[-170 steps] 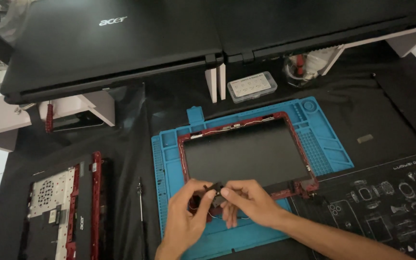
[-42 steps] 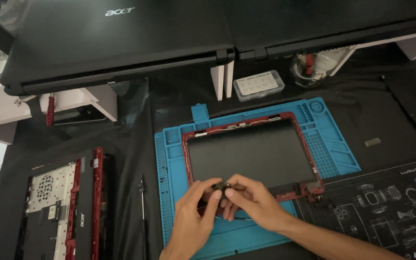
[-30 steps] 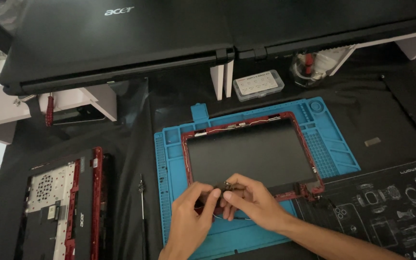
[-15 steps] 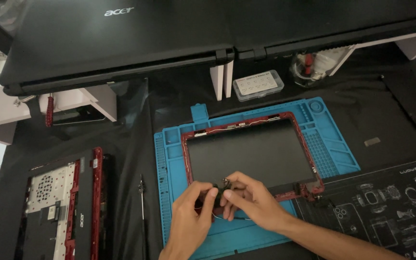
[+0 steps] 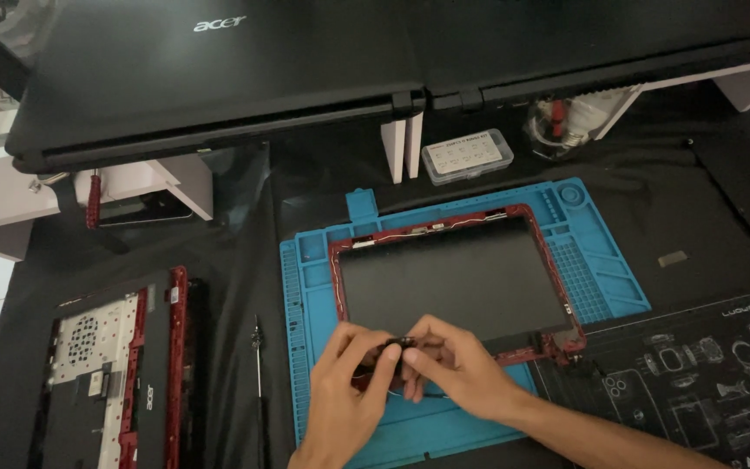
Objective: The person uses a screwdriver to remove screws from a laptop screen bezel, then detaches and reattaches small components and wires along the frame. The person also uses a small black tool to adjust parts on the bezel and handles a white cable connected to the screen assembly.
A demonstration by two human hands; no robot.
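At six o'clock: my left hand (image 5: 345,399) and right hand (image 5: 453,369) meet at the near edge of the red screen frame (image 5: 549,260).
Grip: both pinched shut on a small dark part (image 5: 397,347).
Frame: flat on the blue mat (image 5: 605,287), centre.
Nine o'clock: screwdriver (image 5: 259,382), opened laptop base (image 5: 115,373).
Advice: I judge small, even pulls safest.

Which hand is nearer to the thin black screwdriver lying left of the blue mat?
Left. The left hand sits just right of the thin black screwdriver, without touching it. The right hand is farther right, over the blue silicone mat.
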